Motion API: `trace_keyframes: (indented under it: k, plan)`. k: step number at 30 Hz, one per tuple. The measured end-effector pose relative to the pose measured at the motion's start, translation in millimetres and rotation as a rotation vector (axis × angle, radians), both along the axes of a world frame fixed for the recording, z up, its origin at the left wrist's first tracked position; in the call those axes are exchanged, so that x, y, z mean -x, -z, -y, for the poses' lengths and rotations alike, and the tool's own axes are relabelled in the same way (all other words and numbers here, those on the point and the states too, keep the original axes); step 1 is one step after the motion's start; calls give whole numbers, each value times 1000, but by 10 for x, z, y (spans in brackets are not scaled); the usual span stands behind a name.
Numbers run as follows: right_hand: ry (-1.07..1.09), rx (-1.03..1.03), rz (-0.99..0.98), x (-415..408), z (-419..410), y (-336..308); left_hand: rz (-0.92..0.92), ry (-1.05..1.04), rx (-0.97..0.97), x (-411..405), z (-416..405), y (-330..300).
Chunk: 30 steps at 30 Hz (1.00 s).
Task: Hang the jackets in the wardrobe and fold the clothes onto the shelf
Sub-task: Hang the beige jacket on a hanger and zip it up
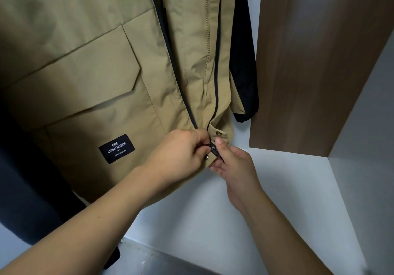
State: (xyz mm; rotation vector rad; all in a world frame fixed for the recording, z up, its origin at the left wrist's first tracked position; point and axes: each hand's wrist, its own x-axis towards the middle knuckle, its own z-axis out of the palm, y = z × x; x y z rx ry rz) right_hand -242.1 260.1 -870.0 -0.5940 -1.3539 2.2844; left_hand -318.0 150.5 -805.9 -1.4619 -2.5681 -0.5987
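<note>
We see soft, even indoor light, brightest on the white wardrobe floor (245, 221) at lower centre. The khaki jacket (96, 61) darkens toward the left edge, where shadow deepens. Straight lines bow near the frame's edges. Focus is fair; the forearms at the bottom blur slightly.

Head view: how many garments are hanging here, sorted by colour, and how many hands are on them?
Tan jacket: 1
Dark blue garment: 1
Hands on the tan jacket's zip at the hem: 2, left hand and right hand
Total: 2 garments, 2 hands
</note>
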Motion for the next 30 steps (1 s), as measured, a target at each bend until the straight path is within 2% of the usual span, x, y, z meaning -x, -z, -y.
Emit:
trace_keyframes:
  k: [5, 11, 13, 17, 22, 30]
  plan:
    - [60, 149, 15, 73, -13, 17, -5, 11, -5, -61, -73, 66]
    - [187, 330, 23, 143, -6, 108, -172, -16, 44, -53, -179, 101]
    - [180, 337, -19, 139, -21, 131, -160, -20, 30, -36, -195, 97]
    - [35, 254, -2, 89, -89, 156, -5, 14, 28, 34, -181, 20]
    - [-65, 179, -78, 54, -96, 178, -27, 24, 86, 123, -189, -52]
    - [-21, -160, -19, 58, -104, 250, -290, 169, 211, 126, -165, -57]
